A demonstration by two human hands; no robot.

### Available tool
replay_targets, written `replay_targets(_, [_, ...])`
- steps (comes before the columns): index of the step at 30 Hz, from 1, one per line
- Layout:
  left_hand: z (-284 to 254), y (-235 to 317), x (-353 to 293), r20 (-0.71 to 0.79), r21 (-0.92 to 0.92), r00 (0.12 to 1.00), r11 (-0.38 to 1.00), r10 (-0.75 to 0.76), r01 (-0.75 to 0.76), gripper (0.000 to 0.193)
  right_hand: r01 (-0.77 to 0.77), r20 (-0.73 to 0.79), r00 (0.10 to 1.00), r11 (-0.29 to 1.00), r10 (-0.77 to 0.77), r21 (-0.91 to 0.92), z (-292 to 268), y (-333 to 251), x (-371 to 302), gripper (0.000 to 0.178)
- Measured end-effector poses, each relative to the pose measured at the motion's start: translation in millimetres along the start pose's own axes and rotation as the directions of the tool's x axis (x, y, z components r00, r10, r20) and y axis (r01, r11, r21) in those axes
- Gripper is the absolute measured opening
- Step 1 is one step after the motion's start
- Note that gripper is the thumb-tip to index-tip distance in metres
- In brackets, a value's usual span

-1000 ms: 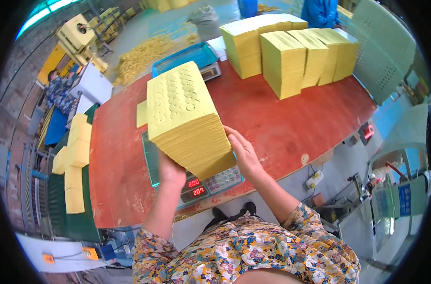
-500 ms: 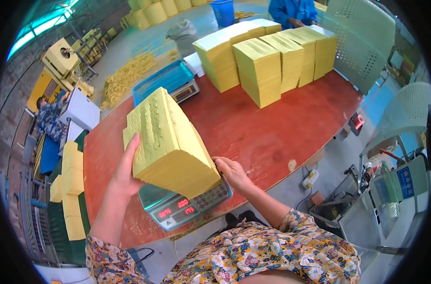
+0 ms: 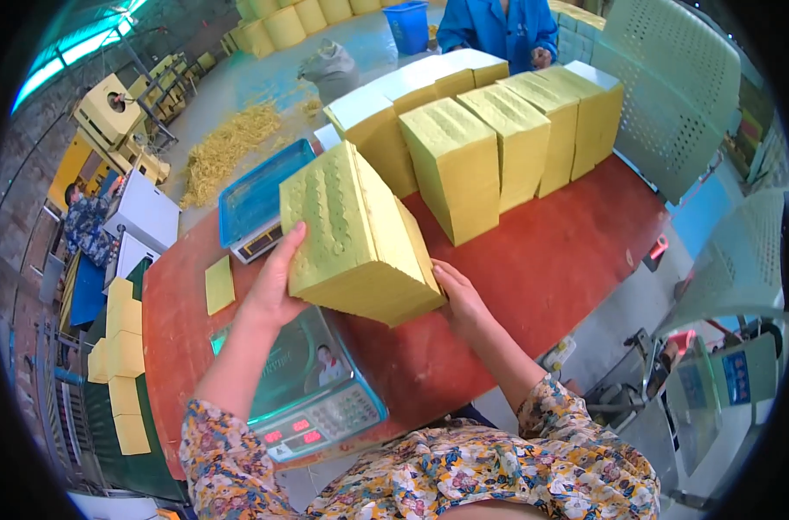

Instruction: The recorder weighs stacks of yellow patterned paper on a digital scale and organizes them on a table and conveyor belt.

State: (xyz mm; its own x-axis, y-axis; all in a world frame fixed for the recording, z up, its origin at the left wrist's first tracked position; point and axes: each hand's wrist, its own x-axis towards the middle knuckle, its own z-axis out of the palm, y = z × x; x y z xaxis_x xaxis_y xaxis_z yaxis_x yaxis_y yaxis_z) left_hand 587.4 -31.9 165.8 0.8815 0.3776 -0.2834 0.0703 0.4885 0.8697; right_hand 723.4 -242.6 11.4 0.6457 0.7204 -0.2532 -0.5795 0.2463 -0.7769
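Note:
Between my two hands is a thick stack of yellow paper [image 3: 360, 243], tilted, its top sheet marked with rows of wavy embossing. My left hand [image 3: 277, 277] grips its left side, thumb on the top face. Against the right side press the fingers of my right hand [image 3: 460, 299]; some of them are hidden. The stack hangs above the red table, up and right of a digital weighing scale [image 3: 312, 381] with a lit red display. A small flat yellow piece [image 3: 220, 286] lies on the table left of the scale.
Several tall yellow paper stacks [image 3: 451, 173] stand across the far side of the red table [image 3: 550, 251]. A second scale with a blue tray [image 3: 260, 195] sits at the far left. Behind the stacks is a person in blue [image 3: 498, 35]. A perforated chair back [image 3: 672, 95] borders the right.
Both hands have lifted the paper stack off the scale and carried it to the right. The small flat yellow piece has come into view. The person in blue stands nearer.

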Motion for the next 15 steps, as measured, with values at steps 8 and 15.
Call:
replay_targets(8, [-16.3,-29.8,124.5,-0.041,-0.027,0.992,0.993,-0.118,0.117,0.054,-0.178,-0.047,0.982,0.981,0.182,0.081,-55.9,17.2,120.4,0.056])
replay_targets(15, [22.7,-23.9,149.6,-0.152,0.082,0.975,0.981,-0.159,0.173,0.058,0.132,-0.165,0.973,0.974,-0.163,-0.186,-46.9,2.6,67.6,0.049])
